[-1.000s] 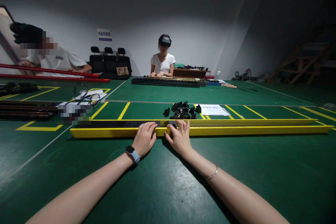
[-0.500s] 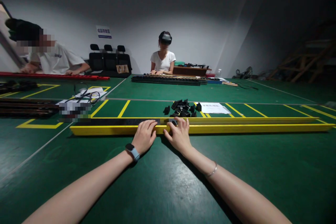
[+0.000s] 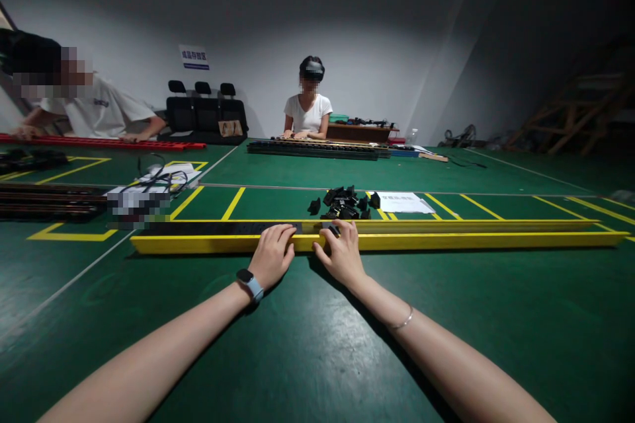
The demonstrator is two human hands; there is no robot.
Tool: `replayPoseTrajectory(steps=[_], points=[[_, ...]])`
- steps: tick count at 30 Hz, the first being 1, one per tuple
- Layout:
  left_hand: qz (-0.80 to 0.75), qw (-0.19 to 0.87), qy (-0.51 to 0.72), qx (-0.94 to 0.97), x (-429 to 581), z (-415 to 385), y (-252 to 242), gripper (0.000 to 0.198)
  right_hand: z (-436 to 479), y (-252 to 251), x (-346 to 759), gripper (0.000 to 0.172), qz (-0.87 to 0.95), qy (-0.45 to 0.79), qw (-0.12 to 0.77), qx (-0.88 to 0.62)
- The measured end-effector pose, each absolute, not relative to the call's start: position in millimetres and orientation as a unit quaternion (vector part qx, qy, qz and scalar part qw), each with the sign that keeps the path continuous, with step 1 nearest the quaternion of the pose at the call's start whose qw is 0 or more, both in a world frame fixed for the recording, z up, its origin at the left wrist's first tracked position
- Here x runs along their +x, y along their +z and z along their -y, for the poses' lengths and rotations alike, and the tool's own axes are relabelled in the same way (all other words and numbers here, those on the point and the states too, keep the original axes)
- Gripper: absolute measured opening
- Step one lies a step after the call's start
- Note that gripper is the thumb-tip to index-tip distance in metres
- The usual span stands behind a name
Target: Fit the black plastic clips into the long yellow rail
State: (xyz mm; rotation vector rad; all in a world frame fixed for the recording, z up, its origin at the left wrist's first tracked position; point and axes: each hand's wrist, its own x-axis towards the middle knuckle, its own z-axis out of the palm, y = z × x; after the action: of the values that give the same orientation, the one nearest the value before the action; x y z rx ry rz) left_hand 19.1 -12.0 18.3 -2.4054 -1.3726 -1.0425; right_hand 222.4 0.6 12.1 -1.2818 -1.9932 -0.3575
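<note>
A long yellow rail (image 3: pixel 446 240) lies across the green floor in front of me. Its left part is filled with a row of black pieces (image 3: pixel 213 229). My left hand (image 3: pixel 272 255) rests on the rail at the end of that black row, fingers curled over the edge. My right hand (image 3: pixel 341 251) is just beside it, fingers pinched on a small black piece (image 3: pixel 333 229) at the rail's channel. Behind the rail sits a heap of loose black pieces (image 3: pixel 343 204).
A white paper sheet (image 3: pixel 404 202) lies right of the heap. Cables and papers (image 3: pixel 159 180) sit at the left, with dark rails (image 3: pixel 49 201) beyond. Two other people work at a red rail (image 3: pixel 124 143) and a black rail (image 3: pixel 317 149). Black chairs (image 3: pixel 206 112) line the wall.
My hands stay on the rail; the right hand's fingers shift slightly on the black piece. The view has tilted down a little. The person at the left has lowered the red rails.
</note>
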Motion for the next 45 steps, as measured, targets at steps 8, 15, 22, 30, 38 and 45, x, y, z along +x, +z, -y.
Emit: replayPoseTrajectory(steps=[8, 15, 22, 30, 38, 45], points=[[0.453, 0.091, -0.359, -0.811, 18.4, 11.2, 18.5, 0.03, 4.4, 14.6, 221.4, 0.026, 0.805, -0.135, 0.38, -0.436], [0.432, 0.096, -0.345, -0.828, 18.1, 10.4, 17.9, 0.035, 4.6, 12.6, 219.6, 0.025, 0.816, -0.132, 0.382, -0.414], [0.413, 0.08, -0.336, -0.842, 19.0, 13.0, 19.8, 0.04, 3.7, 13.3, 218.8, 0.025, 0.829, -0.117, 0.386, -0.388], [0.469, 0.084, -0.388, -0.789, 17.7, 9.1, 18.2, 0.026, 9.1, 15.7, 217.4, 0.018, 0.88, -0.089, 0.354, -0.303], [0.441, 0.064, -0.367, -0.817, 18.4, 12.9, 19.9, 0.031, 11.6, 15.2, 215.8, 0.023, 0.892, -0.031, 0.305, -0.334], [0.416, 0.057, -0.336, -0.843, 19.4, 15.8, 22.3, 0.043, 13.5, 15.6, 214.7, 0.024, 0.883, -0.026, 0.279, -0.377]])
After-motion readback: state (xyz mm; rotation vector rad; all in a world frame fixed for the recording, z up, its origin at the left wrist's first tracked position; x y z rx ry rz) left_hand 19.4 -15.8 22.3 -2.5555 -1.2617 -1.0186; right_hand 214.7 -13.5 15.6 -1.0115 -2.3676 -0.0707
